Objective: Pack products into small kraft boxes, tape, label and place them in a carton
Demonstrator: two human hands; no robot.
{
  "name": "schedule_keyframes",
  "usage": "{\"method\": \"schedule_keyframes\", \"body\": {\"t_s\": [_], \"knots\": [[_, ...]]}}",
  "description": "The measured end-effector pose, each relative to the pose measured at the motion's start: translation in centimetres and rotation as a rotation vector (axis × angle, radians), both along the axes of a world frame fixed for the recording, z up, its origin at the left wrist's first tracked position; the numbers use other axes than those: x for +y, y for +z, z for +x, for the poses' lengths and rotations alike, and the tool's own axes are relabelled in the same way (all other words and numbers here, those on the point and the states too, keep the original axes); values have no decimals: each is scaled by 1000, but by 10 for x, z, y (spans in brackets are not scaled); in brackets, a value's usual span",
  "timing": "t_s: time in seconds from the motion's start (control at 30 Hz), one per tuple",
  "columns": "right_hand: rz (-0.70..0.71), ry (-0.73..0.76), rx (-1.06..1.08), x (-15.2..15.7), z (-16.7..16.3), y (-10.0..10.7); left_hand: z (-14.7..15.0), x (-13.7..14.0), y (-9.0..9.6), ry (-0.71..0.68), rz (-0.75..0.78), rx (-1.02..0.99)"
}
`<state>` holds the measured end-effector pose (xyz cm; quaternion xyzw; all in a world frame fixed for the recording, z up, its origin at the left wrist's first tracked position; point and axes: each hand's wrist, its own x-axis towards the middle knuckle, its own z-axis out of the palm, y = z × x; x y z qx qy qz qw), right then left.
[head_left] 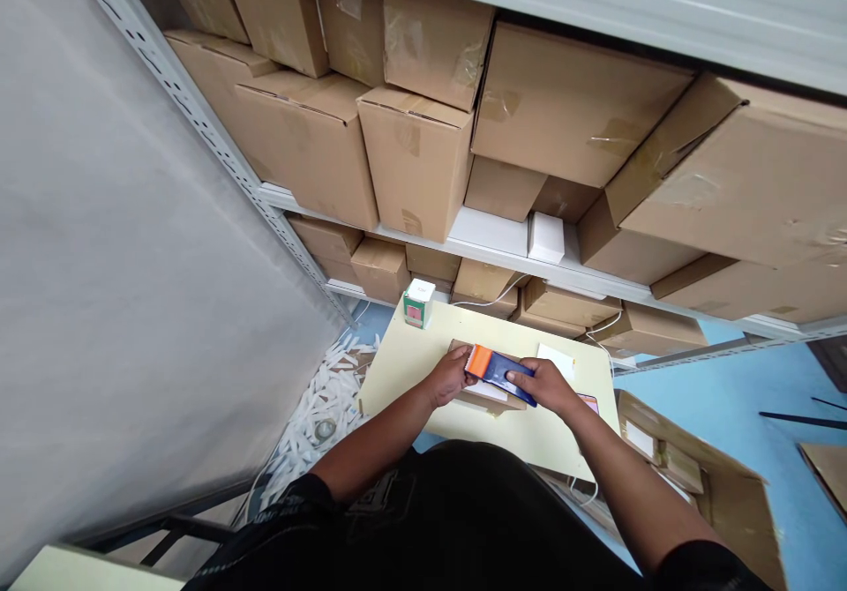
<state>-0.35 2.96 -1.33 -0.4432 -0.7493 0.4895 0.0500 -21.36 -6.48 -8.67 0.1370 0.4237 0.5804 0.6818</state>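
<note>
Between my two hands is a flat, long item, dark blue with an orange end (501, 370); its exact kind I cannot make out. My left hand (451, 377) grips the orange end, where a pale, jagged-looking edge shows. My right hand (543, 385) holds the dark blue end, thumb on top. Just below the item lies a small cardboard box (493, 404) with a white paper or label on it, partly hidden by the item and my hands. Everything is above a pale yellow table (390, 362).
A green and white small box (418, 303) stands at the table's back left. White paper (554, 360) and a phone-like object (588, 403) lie to the right. Shelves of cardboard boxes (416, 159) rise behind. Paper strips (324, 406) litter the left floor; an open carton (734, 494) stands right.
</note>
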Motion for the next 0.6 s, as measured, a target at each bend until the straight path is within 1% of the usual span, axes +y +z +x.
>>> {"method": "schedule_keyframes", "body": {"t_s": [0.17, 0.23, 0.33, 0.4, 0.5, 0.6], "knots": [[-30, 18, 14, 2, 0, 4, -10, -1, 1, -39, -2, 167], [-38, 21, 14, 3, -1, 6, -16, -3, 3, -52, -15, 174], [-34, 39, 7, 3, -5, 9, -24, -6, 5, -74, -19, 124], [-26, 62, -4, 3, -8, 12, -27, -8, 4, -92, -28, 145], [-25, 87, -36, 5, -13, 15, -29, -9, 0, -105, -27, 243], [-24, 97, -79, 8, -18, 16, -34, -8, -3, -115, 30, 383]]}}
